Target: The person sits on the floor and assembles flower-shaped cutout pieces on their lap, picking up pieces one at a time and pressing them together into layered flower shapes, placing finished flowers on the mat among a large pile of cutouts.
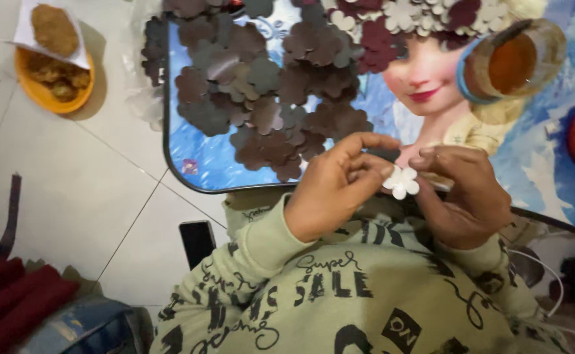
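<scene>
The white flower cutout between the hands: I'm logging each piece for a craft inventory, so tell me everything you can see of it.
The white flower cutout is a small, flat, paper-like piece with rounded petals around a faint centre. It looks clean and uncreased. It is held up above the lap, just off the near edge of the blue picture tray, facing the camera. Fingertips of the left hand pinch its left side, and the right hand touches its right side. Its back is hidden.

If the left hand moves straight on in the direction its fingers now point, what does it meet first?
The left hand points to the right, at the white flower pinched at its fingertips. Straight on, it would most likely meet the right hand, which holds the flower from the other side; their depths look about the same.
</scene>
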`<state>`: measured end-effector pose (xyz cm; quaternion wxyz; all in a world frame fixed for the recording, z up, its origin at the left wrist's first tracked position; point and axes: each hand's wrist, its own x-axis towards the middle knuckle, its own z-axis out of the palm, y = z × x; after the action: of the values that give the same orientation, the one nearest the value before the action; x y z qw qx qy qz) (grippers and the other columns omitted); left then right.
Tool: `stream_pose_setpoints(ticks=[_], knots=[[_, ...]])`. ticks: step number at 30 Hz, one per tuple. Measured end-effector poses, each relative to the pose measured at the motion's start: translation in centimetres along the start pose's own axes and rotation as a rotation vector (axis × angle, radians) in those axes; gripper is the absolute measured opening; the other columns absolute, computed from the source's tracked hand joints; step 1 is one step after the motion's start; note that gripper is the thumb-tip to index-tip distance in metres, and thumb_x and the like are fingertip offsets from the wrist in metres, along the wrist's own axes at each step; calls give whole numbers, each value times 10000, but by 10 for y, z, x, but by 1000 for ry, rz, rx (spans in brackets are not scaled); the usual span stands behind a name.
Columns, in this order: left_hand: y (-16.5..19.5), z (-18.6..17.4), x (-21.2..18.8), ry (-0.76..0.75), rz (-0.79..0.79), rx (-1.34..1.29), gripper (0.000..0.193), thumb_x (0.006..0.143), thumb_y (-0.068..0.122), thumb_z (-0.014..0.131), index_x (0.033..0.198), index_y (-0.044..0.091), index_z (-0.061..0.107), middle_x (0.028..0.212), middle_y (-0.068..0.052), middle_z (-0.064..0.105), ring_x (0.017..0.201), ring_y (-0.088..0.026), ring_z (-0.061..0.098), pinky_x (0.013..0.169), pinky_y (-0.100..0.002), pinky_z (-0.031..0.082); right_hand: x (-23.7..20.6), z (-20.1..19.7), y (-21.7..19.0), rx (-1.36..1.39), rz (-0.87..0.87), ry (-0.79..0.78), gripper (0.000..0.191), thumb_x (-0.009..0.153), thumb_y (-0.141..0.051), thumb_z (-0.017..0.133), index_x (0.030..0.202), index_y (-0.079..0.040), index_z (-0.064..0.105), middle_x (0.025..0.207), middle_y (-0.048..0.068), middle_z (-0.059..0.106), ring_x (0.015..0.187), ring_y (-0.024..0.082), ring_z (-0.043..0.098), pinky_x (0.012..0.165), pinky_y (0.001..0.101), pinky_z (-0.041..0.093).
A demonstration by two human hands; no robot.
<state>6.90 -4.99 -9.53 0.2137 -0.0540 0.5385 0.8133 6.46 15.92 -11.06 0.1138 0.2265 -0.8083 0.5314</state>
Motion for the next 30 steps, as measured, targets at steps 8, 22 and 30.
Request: stream_pose_setpoints(ticks=[8, 22, 30], knots=[[-3, -14, -10, -51, -3, -37, 288, 1021, 38, 648, 1292, -20, 570, 1019, -67, 716, 942, -92, 696, 835, -244, 573, -32, 13, 16, 321, 89, 22, 618, 954, 177, 696, 1497, -53, 512, 1158, 162, 695, 1090, 202, 709, 986, 311, 598], [54, -60, -57, 571, 594, 1187, 112, 1033, 96, 716, 1131, 42, 705, 1033, -104, 726, 910, -283, 698, 792, -383, 539, -30, 22, 15, 272, 324, 170, 465, 1031, 178, 703, 1445, 46, 540, 1119, 166, 699, 1031, 180, 707, 932, 311, 623], [36, -45, -41, 479, 684, 1292, 223, 952, 105, 763, 1161, 52, 704, 1040, -79, 696, 911, -257, 654, 769, -408, 495, -22, 29, 4, 243, 297, 121, 453, 1026, 175, 673, 1433, 43, 524, 1116, 186, 695, 1007, 212, 720, 904, 369, 623]])
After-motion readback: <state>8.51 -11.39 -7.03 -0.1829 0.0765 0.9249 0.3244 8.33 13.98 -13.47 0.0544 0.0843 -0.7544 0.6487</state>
